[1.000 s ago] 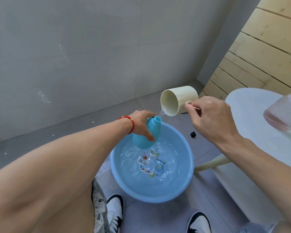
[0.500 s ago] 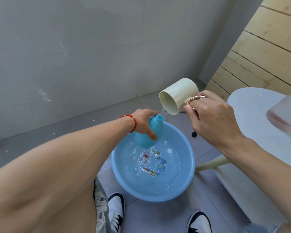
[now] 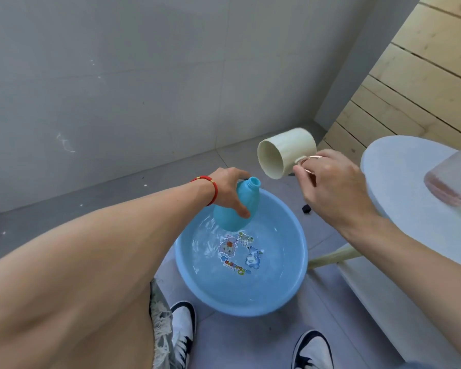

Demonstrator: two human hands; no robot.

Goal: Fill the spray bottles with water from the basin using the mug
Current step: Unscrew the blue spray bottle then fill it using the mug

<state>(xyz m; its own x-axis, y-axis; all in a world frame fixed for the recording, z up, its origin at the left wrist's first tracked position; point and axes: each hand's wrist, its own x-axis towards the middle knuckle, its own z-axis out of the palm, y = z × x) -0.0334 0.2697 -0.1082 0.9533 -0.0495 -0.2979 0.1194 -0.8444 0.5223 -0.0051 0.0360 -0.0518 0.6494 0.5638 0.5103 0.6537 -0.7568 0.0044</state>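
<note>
My left hand [image 3: 228, 189] grips a light blue spray bottle [image 3: 238, 206] with no cap, tilted with its open neck pointing up and right, above the far rim of a blue basin [image 3: 301, 251]. The basin stands on the floor and holds clear water over cartoon stickers. My right hand [image 3: 330, 187] holds a cream mug [image 3: 285, 153] by its handle. The mug lies on its side, mouth facing left, just above and right of the bottle's neck. No water is visible leaving the mug.
A white round table [image 3: 399, 182] stands at the right with a clear pink-tinted bottle [image 3: 453, 179] on it. A small black cap [image 3: 307, 208] lies on the grey floor beyond the basin. My two shoes [image 3: 183, 331] are near the basin's front. A grey wall is behind.
The mug has tipped further and lifted slightly away from the bottle's neck. The thin stream of water seen earlier has stopped. The bottle stays in my left hand over the basin.
</note>
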